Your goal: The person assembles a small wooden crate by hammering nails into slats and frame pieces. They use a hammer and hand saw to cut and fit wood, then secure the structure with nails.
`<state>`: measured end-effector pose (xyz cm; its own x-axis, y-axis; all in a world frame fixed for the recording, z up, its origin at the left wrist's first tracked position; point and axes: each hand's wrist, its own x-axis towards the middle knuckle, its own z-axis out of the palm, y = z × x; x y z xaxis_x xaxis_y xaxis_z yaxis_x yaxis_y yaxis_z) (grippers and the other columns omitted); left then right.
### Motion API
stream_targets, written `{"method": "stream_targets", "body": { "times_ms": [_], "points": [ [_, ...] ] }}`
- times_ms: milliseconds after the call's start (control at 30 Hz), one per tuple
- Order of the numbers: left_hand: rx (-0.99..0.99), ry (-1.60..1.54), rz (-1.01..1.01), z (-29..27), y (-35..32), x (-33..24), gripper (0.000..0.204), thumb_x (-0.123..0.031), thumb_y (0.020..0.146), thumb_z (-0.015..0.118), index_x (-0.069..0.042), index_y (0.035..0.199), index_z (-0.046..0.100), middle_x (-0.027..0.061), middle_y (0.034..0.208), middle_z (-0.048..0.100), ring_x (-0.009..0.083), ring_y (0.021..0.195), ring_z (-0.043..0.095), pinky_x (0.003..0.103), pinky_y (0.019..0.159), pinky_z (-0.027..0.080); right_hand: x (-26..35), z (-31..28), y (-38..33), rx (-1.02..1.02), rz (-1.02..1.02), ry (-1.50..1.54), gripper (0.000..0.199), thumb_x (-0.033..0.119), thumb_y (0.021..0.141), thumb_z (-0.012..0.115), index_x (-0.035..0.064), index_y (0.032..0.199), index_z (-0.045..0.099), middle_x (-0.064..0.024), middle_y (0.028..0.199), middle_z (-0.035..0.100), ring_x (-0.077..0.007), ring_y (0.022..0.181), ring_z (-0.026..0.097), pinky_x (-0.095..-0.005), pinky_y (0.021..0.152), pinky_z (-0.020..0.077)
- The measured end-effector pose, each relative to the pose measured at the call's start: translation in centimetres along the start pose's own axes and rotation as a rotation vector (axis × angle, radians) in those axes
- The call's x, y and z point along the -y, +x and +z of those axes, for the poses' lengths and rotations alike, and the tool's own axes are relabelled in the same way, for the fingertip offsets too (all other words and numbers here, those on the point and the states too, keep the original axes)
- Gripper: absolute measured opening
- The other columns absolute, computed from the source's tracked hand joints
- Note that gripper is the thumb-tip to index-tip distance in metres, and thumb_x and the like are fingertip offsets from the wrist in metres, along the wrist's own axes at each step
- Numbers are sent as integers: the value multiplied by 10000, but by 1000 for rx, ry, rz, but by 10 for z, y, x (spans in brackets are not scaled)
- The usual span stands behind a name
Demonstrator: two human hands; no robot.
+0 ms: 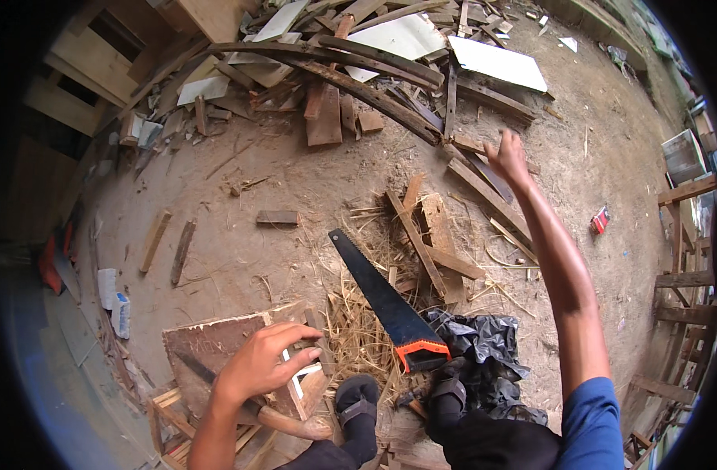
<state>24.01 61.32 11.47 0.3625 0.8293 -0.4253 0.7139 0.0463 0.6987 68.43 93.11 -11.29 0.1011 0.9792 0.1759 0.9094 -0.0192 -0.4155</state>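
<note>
On brown dirt ground (225, 243), near its left side, sits a brown, boxy wooden piece (206, 345) under the left hand (264, 360), thumb and fingers apart. Fingers curled, the right hand (510, 157) is by a long brown wooden plank (490, 198); I can't tell if it's gripping.

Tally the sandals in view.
2: the left sandal, right of and below the left hand; the right sandal, beside the black plastic and just below the saw's handle. Any under the wood pile would be hidden.
</note>
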Motion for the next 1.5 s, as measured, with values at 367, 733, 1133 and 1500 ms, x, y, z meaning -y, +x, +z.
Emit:
{"method": "stream_targets", "body": {
  "times_ms": [367, 733, 1133, 1500],
  "points": [
    [13, 29, -79, -4, 3, -5, 287, -202, 904, 692, -34, 1137, 682, 155, 1086, 706, 310, 988, 678, 384, 855, 520, -75, 60, -21, 176, -141, -424, 681, 16, 850, 526, 22, 1497, 314, -225, 1563, 315, -387, 1456, 298, -514, 1136, 336],
    [-8, 20, -130, -5, 6, -4, 280, -195, 892, 702, -20, 1111, 683, 169, 1061, 703, 327, 986, 676, 383, 865, 516, -54, 39, -15, 152, -280, -369, 244, 277, 931, 620, 58, 1033, 584, -143, 1090, 604, -323, 1102, 588, -472, 892, 448],
    [6, 20, -33, 8, 10, -9, 296, -216, 901, 698, 0, 1101, 670, 180, 1034, 699, 337, 981, 675, 394, 863, 518, 21, -6, -57, 199, -254, -73, 464, 462, 1028, 467, 6, 951, 500, -224, 813, 664, -391, 737, 686, -476, 625, 535],
    [-46, -31, -10, 13, -4, -10, 273, -168, 865, 714, -10, 1086, 690, 158, 1058, 710, 314, 1001, 681, 385, 892, 511, -46, -83, -79, 5, -23, -275, 539, 531, 1011, 466, 9, 929, 575, -171, 701, 657, -320, 571, 640, -487, 576, 537]
  ]
}}
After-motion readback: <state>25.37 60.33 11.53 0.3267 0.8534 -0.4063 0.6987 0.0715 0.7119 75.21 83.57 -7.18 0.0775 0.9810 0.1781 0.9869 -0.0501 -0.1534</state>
